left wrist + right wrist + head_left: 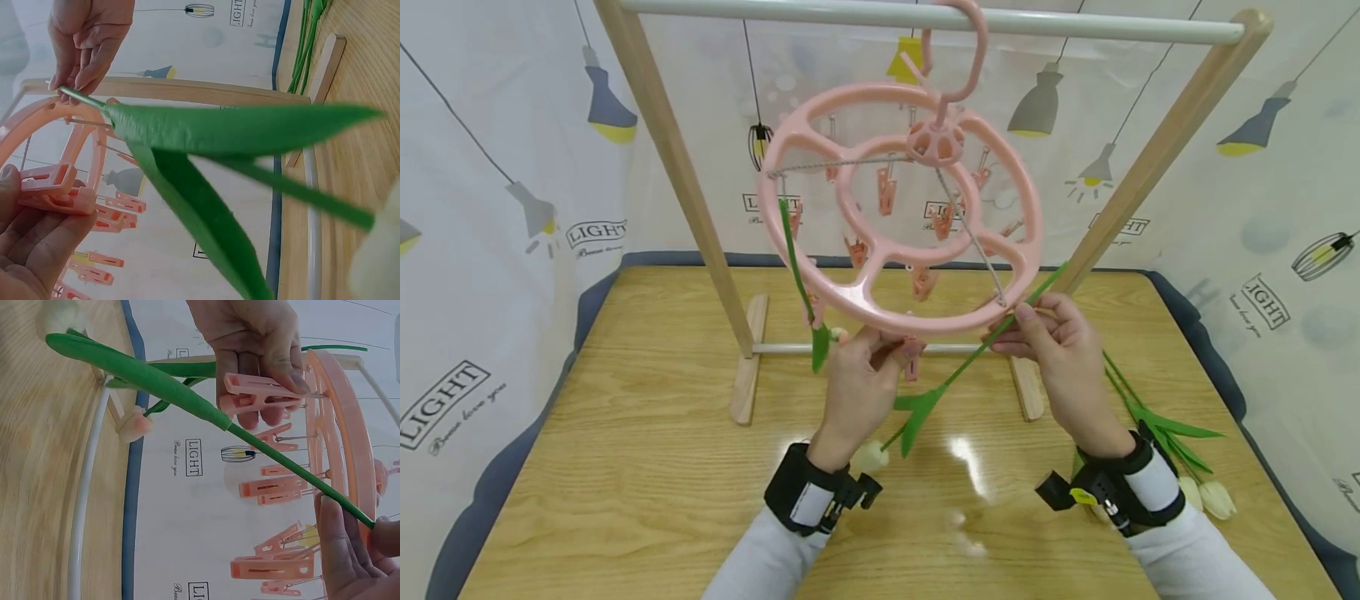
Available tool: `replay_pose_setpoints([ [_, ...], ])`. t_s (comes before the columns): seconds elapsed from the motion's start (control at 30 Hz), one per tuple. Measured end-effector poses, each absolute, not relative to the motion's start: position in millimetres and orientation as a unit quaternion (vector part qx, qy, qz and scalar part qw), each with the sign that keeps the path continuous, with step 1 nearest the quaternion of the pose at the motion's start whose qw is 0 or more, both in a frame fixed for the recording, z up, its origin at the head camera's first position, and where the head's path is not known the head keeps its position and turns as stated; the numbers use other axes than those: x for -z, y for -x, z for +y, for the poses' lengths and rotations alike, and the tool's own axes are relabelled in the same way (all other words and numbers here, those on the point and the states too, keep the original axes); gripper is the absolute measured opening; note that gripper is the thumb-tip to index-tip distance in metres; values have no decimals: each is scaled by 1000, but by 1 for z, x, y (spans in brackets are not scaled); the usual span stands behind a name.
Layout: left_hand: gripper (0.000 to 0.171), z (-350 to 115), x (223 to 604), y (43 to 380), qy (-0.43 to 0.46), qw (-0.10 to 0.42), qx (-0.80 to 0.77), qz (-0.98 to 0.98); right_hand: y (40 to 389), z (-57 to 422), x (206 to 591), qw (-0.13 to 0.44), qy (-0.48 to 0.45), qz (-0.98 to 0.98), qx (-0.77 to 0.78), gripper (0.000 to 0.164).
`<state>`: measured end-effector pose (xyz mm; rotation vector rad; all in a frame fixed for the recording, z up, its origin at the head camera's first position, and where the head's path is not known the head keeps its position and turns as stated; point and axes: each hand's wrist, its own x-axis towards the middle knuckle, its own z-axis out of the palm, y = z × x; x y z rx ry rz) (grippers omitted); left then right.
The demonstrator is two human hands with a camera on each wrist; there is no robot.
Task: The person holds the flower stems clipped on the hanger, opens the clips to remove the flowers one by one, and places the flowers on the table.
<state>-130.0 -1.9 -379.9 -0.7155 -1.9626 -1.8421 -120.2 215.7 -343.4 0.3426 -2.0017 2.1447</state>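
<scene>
My left hand [859,387] pinches a pink clothespin [262,394] that hangs from the front of a round pink drying hanger [891,321]. Between the thumb and fingers of my right hand [1071,375] is the green stem of an artificial white tulip [973,357]. The tulip slants downward, its white bloom [871,457] low beside my left wrist and its stem end near the ring's right side. In the left wrist view its leaves [206,131] stretch in front of the clothespin. Another tulip [793,258], with a pinkish bloom [134,425], hangs head down from the hanger's left side.
The hanger's hook [973,50] hangs on the white bar [820,10] of a wooden-sided rack [677,167]. Several other clothespins [886,192] dangle inside the ring. More white tulips [1216,498] lie on the wooden table [625,467] at the right, partly behind my right wrist.
</scene>
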Motion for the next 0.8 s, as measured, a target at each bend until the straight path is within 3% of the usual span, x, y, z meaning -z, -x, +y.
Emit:
replay_pose_setpoints([
  [0.5,8,-3,382,129,250,183,645,-698,122,239,337,112,-132,-683,-710,10],
  [0.8,8,-5,385,130,246,178,640,-706,126,256,325,150,-155,-698,-682,11],
])
